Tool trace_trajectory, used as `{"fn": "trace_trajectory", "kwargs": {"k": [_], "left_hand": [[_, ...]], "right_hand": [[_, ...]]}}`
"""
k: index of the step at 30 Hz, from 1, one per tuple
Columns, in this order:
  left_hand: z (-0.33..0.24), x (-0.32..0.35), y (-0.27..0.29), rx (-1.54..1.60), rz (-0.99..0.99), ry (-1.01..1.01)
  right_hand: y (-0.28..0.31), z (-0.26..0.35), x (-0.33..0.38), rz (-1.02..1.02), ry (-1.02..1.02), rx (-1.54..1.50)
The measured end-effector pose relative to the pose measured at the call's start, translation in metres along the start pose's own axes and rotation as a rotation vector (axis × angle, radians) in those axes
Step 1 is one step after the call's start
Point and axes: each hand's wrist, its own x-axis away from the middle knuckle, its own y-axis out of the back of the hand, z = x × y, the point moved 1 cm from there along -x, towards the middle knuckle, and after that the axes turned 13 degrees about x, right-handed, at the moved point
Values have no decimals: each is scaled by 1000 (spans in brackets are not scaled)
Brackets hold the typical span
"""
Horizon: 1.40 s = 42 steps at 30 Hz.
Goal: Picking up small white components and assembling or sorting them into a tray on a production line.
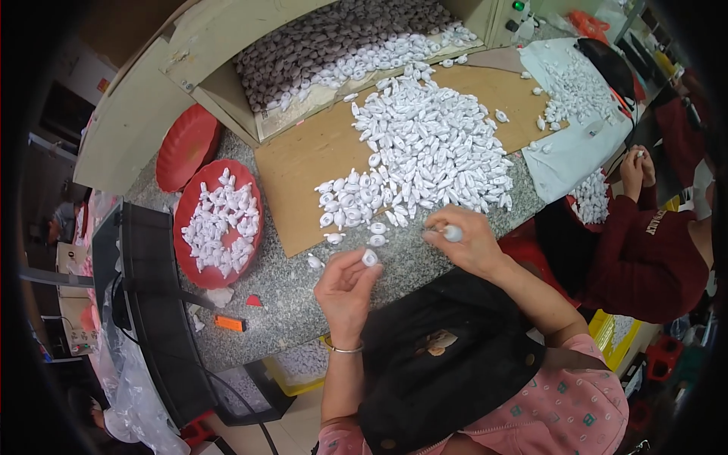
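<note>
Between the thumb and fingers of my left hand (345, 292) is a small white plastic piece (369, 258) with a round, ring-like face. My right hand (472, 244), a little to the right, is closed around a small tool with a pale rounded end (453, 233); its kind is not clear, as the fingers cover most of it. The two hands are apart. Just beyond them a few loose white pieces (377, 233) lie on the speckled stone tabletop (288, 303). A large heap of white pieces (432, 144) spreads over a cardboard sheet (292, 201) behind.
At left stand a red bowl of white pieces (220, 227) and another red bowl (188, 148). An orange block (229, 324) lies near a black box-like stand (155, 303). A wooden bin of pieces (334, 53) is at the back. A co-worker in dark red (644, 250) sits right.
</note>
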Motion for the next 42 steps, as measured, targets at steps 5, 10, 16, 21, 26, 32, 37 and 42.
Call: {"fn": "trace_trajectory", "kwargs": {"k": [5, 10, 16, 21, 26, 32, 37, 42], "left_hand": [[-1, 5, 4, 48, 16, -34], [-6, 7, 16, 31, -34, -54], [-11, 5, 5, 59, -9, -40], [-9, 6, 6, 67, 12, -24], [-9, 5, 6, 61, 11, -35], [-4, 5, -1, 64, 22, -2], [2, 7, 1, 80, 21, -6], [7, 8, -1, 89, 8, -5]], "right_hand": [[-12, -20, -22, 52, 111, 355], [-11, -16, -25, 74, 302, 474], [-11, -23, -27, 163, 349, 549], [-11, -21, -30, 154, 359, 506], [-8, -14, -23, 137, 375, 523], [-14, -19, -22, 92, 264, 438], [-12, -21, -18, 101, 338, 460], [-1, -12, -1, 6, 275, 379]]}}
